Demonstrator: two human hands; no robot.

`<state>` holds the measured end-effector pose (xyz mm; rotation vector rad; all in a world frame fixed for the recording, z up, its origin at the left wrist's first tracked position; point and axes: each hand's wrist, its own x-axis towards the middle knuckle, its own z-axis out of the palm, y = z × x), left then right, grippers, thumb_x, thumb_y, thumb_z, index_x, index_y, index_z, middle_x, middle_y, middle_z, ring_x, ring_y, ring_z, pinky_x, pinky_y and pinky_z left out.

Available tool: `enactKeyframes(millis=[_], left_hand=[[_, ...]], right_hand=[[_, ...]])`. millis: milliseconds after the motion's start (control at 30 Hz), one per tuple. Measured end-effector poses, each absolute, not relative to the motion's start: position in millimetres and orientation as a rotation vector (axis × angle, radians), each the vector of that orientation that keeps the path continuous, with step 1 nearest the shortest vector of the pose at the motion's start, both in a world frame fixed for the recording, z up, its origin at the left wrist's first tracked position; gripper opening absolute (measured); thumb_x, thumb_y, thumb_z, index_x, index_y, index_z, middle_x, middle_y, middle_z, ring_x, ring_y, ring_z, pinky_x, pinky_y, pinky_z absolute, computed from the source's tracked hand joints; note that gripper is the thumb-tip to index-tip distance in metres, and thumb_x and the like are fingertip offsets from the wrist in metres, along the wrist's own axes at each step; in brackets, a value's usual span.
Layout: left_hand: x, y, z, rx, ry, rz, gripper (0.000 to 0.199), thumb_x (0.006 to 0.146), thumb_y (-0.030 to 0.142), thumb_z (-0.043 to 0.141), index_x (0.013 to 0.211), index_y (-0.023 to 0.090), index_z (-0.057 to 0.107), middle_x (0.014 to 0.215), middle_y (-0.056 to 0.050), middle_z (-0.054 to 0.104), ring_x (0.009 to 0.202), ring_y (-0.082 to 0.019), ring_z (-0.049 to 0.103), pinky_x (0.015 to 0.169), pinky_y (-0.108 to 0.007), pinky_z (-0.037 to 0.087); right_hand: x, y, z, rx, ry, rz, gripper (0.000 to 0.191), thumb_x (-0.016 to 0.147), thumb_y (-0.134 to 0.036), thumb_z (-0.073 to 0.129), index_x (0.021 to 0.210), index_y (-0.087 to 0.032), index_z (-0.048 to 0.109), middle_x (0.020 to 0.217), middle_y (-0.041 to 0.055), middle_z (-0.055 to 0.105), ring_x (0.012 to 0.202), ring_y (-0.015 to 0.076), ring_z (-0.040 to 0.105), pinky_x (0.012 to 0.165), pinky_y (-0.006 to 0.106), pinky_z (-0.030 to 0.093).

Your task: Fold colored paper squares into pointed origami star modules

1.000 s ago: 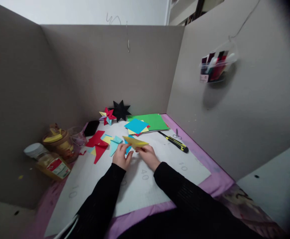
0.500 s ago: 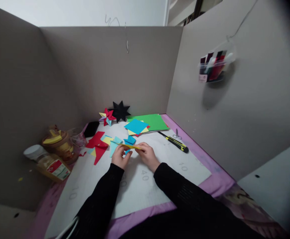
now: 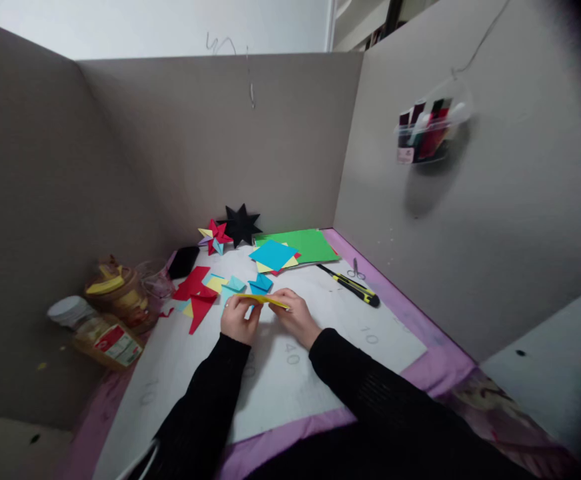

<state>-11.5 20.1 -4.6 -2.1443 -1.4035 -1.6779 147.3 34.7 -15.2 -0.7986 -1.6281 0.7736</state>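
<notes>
Between my two hands is a folded piece of yellow paper (image 3: pixel 263 299), seen nearly edge-on above the white board. My left hand (image 3: pixel 239 321) pinches its left side, and my right hand (image 3: pixel 294 315) grips its right end. Just beyond the hands lie a folded blue paper (image 3: pixel 261 284) and a light blue folded paper (image 3: pixel 234 285), the latter partly hidden by the left hand. Left of them are red folded papers (image 3: pixel 202 308) with pale yellow and blue pieces. A multicoloured paper star (image 3: pixel 215 236) and a black paper star (image 3: pixel 241 225) rest at the back.
Sheets of blue paper (image 3: pixel 273 255) and green paper (image 3: pixel 315 245) are stacked at the back. A yellow-black utility knife (image 3: pixel 353 288) and small scissors (image 3: pixel 356 270) lie right. A bottle (image 3: pixel 105 338), a brown pot (image 3: pixel 119 297) and a black phone-like slab (image 3: pixel 184 262) stand left. Grey panels surround the table.
The yellow paper has tilted a little and dropped slightly at its right end, with both hands still on it. The view has shifted very slightly.
</notes>
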Motion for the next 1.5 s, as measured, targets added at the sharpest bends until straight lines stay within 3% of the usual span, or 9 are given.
enactKeyframes(millis=[333, 600, 767, 1200, 1267, 1367, 1500], left_hand=[[-14, 23, -8, -2.143, -1.191, -1.423, 0.005, 0.077, 0.015, 0.061, 0.081, 0.019, 0.063, 0.079, -0.003, 0.069, 0.078, -0.019, 0.062, 0.075, -0.031, 0.046], [-12, 24, -14, -2.118, -1.405, -1.328, 0.008, 0.08, 0.024, 0.059, 0.083, 0.018, 0.062, 0.072, -0.003, 0.066, 0.064, -0.018, 0.059, 0.061, -0.028, 0.046], [-12, 26, -12, -2.182, -1.252, -1.327, 0.008, 0.081, 0.021, 0.058, 0.084, 0.018, 0.064, 0.082, -0.006, 0.068, 0.081, -0.021, 0.062, 0.074, -0.032, 0.048], [-12, 27, -17, -2.324, -1.255, -1.237, 0.012, 0.08, 0.021, 0.056, 0.089, 0.02, 0.064, 0.091, -0.007, 0.068, 0.087, -0.023, 0.062, 0.079, -0.038, 0.047], [-11, 28, -20, -2.322, -1.311, -1.279, 0.01, 0.08, 0.022, 0.057, 0.088, 0.019, 0.064, 0.091, -0.007, 0.067, 0.087, -0.022, 0.061, 0.078, -0.037, 0.048], [-10, 28, -21, -2.307, -1.352, -1.356, 0.011, 0.079, 0.023, 0.059, 0.088, 0.018, 0.064, 0.098, -0.009, 0.064, 0.094, -0.022, 0.059, 0.081, -0.037, 0.048], [-9, 24, -16, -2.264, -1.326, -1.418, 0.011, 0.079, 0.022, 0.059, 0.086, 0.019, 0.066, 0.102, -0.009, 0.058, 0.089, -0.02, 0.057, 0.078, -0.035, 0.049]], right_hand=[[150, 38, -17, -0.792, -1.645, 0.741, 0.022, 0.084, -0.03, 0.056, 0.1, -0.024, 0.069, 0.088, 0.0059, 0.059, 0.085, 0.0168, 0.057, 0.073, 0.029, 0.045], [148, 40, -21, -0.799, -1.638, 0.756, 0.022, 0.084, -0.027, 0.055, 0.101, -0.024, 0.069, 0.089, 0.0056, 0.06, 0.084, 0.0165, 0.058, 0.075, 0.03, 0.046], [147, 39, -21, -0.791, -1.639, 0.752, 0.023, 0.083, -0.025, 0.055, 0.102, -0.024, 0.069, 0.092, 0.0058, 0.061, 0.086, 0.0167, 0.058, 0.078, 0.031, 0.046], [148, 38, -18, -0.831, -1.609, 0.773, 0.026, 0.081, -0.026, 0.055, 0.104, -0.021, 0.068, 0.099, 0.0078, 0.062, 0.094, 0.0193, 0.058, 0.085, 0.033, 0.044], [147, 40, -19, -0.869, -1.53, 0.845, 0.021, 0.081, -0.029, 0.055, 0.093, -0.019, 0.07, 0.092, 0.0067, 0.064, 0.085, 0.0185, 0.059, 0.078, 0.031, 0.046], [145, 44, -22, -0.967, -1.353, 1.038, 0.024, 0.077, -0.035, 0.058, 0.066, -0.015, 0.066, 0.066, 0.0035, 0.062, 0.062, 0.0153, 0.056, 0.062, 0.028, 0.045], [143, 49, -26, -0.914, -1.088, 1.316, 0.031, 0.072, -0.043, 0.062, 0.061, -0.014, 0.059, 0.053, 0.0002, 0.056, 0.051, 0.0118, 0.051, 0.054, 0.026, 0.041]])
